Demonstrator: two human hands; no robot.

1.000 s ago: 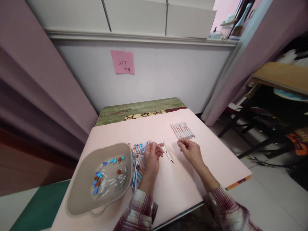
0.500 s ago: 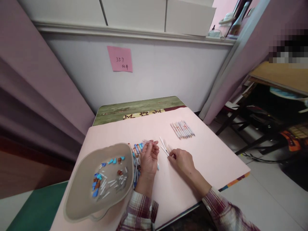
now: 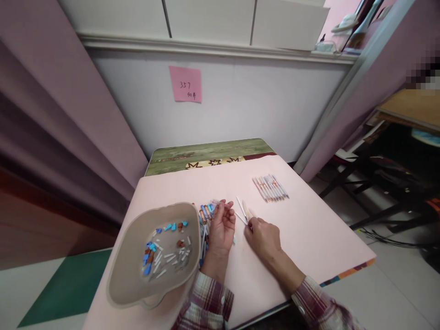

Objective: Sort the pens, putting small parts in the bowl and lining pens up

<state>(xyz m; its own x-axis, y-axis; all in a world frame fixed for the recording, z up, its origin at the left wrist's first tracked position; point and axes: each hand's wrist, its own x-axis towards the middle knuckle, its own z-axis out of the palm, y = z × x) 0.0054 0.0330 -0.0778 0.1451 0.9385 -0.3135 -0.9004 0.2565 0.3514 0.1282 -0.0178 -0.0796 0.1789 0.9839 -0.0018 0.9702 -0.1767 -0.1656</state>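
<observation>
My left hand [image 3: 222, 231] is turned palm up, its fingers curled around a clear, slender piece with reddish marks [image 3: 216, 201], perhaps a pen barrel. My right hand [image 3: 264, 236] bends down to the table, fingertips pinched at the lower ends of several thin white and cream sticks [image 3: 241, 206]. What exactly the fingertips grip is hidden behind the hand. Beside and partly behind my left hand lie blue, brown and grey pen-like pieces [image 3: 205, 211]. A row of slim pens with red markings [image 3: 271, 188] lies side by side farther right.
A beige plastic bin [image 3: 118, 279] stands at the left, holding small blue and brown caps and white tubes. Pink covering [image 3: 295, 247] lies over the table, whose green patterned end [image 3: 206, 149] meets the wall. A pink note [image 3: 185, 84] is stuck there.
The whole view has shifted, so the table and bin appear farther right. My right fingertips have closed in slightly at the sticks' lower ends; my left hand keeps its hold.
</observation>
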